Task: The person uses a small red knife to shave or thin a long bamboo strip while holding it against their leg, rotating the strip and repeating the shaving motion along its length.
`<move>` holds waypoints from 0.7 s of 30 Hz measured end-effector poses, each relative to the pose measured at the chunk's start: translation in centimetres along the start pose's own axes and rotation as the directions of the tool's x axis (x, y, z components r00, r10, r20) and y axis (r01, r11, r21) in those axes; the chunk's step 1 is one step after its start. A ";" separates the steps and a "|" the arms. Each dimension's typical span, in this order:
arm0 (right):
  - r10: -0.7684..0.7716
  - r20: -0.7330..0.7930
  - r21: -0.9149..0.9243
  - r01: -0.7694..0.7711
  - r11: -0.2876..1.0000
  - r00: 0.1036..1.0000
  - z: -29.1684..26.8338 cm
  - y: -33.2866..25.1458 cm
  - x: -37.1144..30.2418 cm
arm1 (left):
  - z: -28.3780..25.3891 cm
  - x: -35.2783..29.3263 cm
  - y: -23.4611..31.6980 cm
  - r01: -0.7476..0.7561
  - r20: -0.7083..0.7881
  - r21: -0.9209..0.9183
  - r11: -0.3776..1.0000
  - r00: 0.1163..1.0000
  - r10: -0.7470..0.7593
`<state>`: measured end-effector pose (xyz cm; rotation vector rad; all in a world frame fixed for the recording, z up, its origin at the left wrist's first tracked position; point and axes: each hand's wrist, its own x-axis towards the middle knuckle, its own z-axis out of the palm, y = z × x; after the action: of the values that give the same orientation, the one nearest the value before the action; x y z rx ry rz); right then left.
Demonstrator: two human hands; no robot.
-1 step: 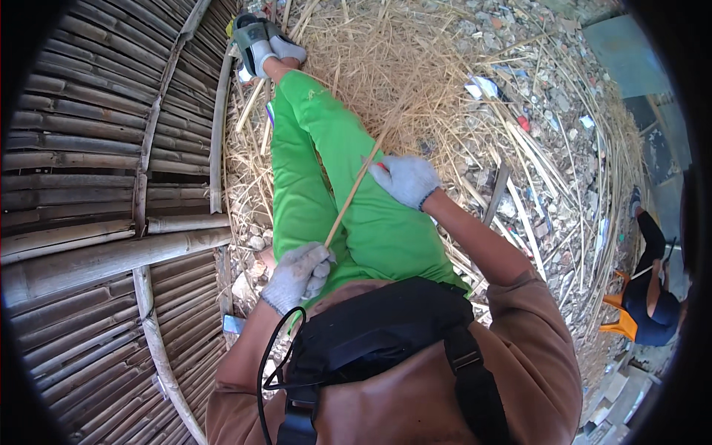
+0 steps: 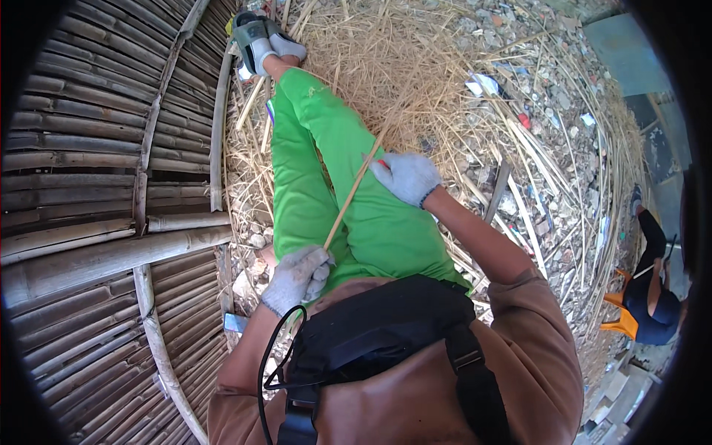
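Note:
A long, thin bamboo strip [image 2: 345,211] slants across my green trousers. In my left hand [image 2: 298,277], which wears a pale knitted glove and rests near my lap, the strip's near end is pinched. My right hand [image 2: 406,179], gloved the same way, lies over my thigh and is closed around a small red-handled knife [image 2: 383,163]. Only a bit of red and a short greyish tip show, right beside the strip; the rest is hidden by the fingers. Beyond my hands the strip runs toward the straw, where its far end is hard to make out.
A bamboo-slat wall [image 2: 81,159] rises close on my left. Dry straw and shavings [image 2: 386,67] cover the ground ahead, with rubble and loose bamboo strips [image 2: 525,215] to the right. Another person [image 2: 653,304] sits on an orange chair [image 2: 621,320] at the far right.

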<state>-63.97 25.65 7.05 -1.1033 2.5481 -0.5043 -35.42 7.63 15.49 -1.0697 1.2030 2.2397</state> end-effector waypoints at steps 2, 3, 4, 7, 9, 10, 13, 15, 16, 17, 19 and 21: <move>0.012 0.011 -0.018 -0.012 1.000 1.000 -0.4 -0.2 0.0 | 0.3 -1.3 -0.9 -0.042 -0.102 0.027 0.999 0.994 0.044; -0.004 -0.007 -0.013 0.004 1.000 1.000 -0.2 -0.2 -0.2 | -0.5 -1.1 -1.7 -0.034 -0.105 0.057 0.998 0.994 0.040; -0.025 -0.029 -0.010 0.025 1.000 0.999 -0.3 -0.4 -0.3 | -0.2 -1.2 -2.4 -0.035 -0.106 0.059 0.998 0.994 0.041; 0.011 -0.035 0.016 -0.010 1.000 0.999 0.0 -0.1 0.2 | 0.2 -0.3 -4.1 -0.335 0.035 0.899 0.283 0.698 0.715; 0.015 -0.023 0.021 -0.015 1.000 1.000 -0.2 -0.3 0.5 | -0.6 0.3 -4.7 -0.324 0.039 0.911 0.254 0.682 0.730; 0.026 -0.006 0.021 -0.026 0.999 1.000 -0.4 -0.3 0.5 | -0.1 0.4 -4.0 -0.317 0.045 0.920 0.229 0.668 0.743; 0.005 -0.060 0.038 -0.003 0.999 0.998 0.3 0.9 0.5 | 1.1 0.7 -1.0 -0.277 -0.054 0.795 0.540 0.855 0.517; 0.006 -0.006 0.009 -0.006 1.000 1.000 -0.8 0.0 0.5 | 1.9 2.2 1.5 -0.261 -0.043 0.787 0.559 0.880 0.473; 0.011 0.051 -0.021 -0.010 1.000 0.999 -1.1 -0.3 0.4 | 2.3 3.1 2.6 -0.243 -0.033 0.779 0.579 0.905 0.424; 0.006 0.048 -0.022 -0.005 1.000 0.999 -1.2 -0.7 0.5 | 2.4 4.4 3.3 -0.245 -0.034 0.779 0.578 0.902 0.430; -0.005 0.063 -0.032 0.007 0.999 0.998 -0.9 -0.9 0.6 | 2.5 6.7 4.0 -0.244 -0.031 0.726 0.643 0.923 0.385; -0.003 0.042 -0.019 0.004 1.000 0.999 -0.8 -0.8 1.0 | 2.6 6.6 3.9 -0.263 -0.045 0.668 0.697 0.920 0.390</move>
<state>-64.41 24.57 7.93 -1.1131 2.5206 -0.4532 -43.25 7.41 13.43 -0.8152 2.1962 1.6932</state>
